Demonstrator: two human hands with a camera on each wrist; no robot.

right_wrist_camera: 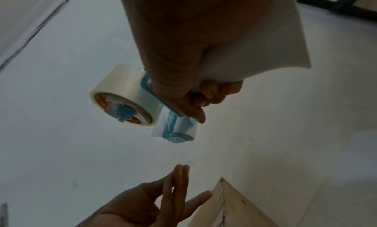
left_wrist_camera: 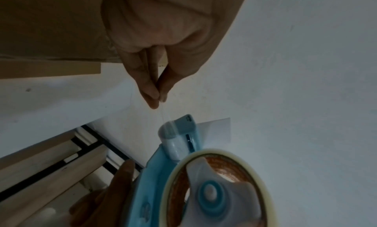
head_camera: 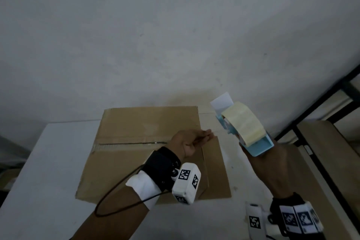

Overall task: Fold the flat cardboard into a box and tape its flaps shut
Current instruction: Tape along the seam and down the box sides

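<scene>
The brown cardboard box (head_camera: 136, 128) stands folded on the white table (head_camera: 44, 171), its top flaps down and clear tape along part of the centre seam (head_camera: 132, 143). My left hand (head_camera: 206, 135) reaches past the box's right edge. In the left wrist view its fingertips (left_wrist_camera: 158, 99) pinch a thin strand of clear tape that runs to the dispenser. My right hand (head_camera: 268, 163) grips the blue tape dispenser (head_camera: 243, 128) by its handle, held in the air to the right of the box with the roll facing up. The right wrist view shows the dispenser (right_wrist_camera: 175, 130) above the left hand (right_wrist_camera: 182, 167) and a box corner (right_wrist_camera: 234, 206).
A grey-white wall (head_camera: 175, 35) rises just behind the table. To the right stands a black metal frame (head_camera: 321, 107) with pale wooden boards (head_camera: 321, 142). The table's left edge (head_camera: 25, 154) drops off left of the box.
</scene>
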